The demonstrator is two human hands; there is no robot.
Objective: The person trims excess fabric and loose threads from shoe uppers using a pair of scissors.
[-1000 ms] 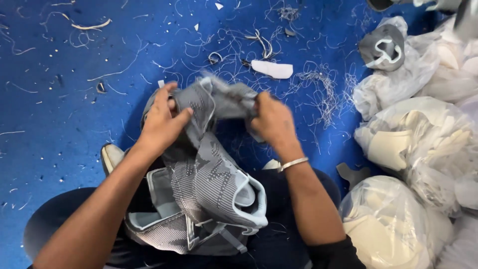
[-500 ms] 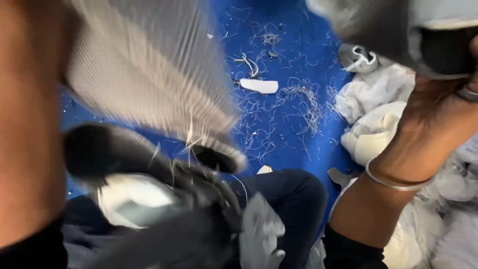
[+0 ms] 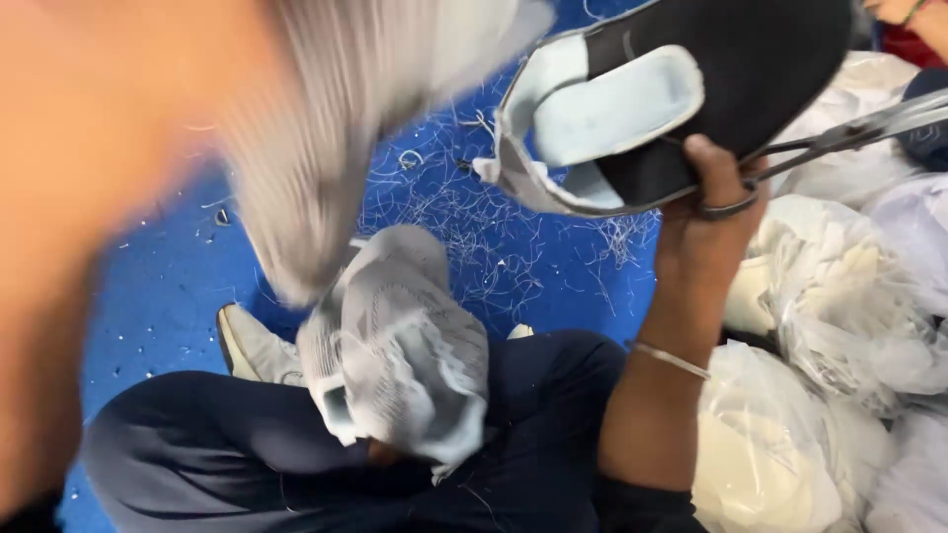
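head view: your right hand (image 3: 706, 212) clamps a dark shoe upper (image 3: 691, 89) with scissors (image 3: 839, 133) hooked on; left hand's grip can't be told (blurred); trimming stage, so steady the piece first.

Dark navy trousers (image 3: 247, 444), thin silver bracelet (image 3: 671, 359).

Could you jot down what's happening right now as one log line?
right hand: holds grey shoe upper and scissors | left hand: blurred, cannot tell | lap: grey knit uppers | floor: blue, thread scraps
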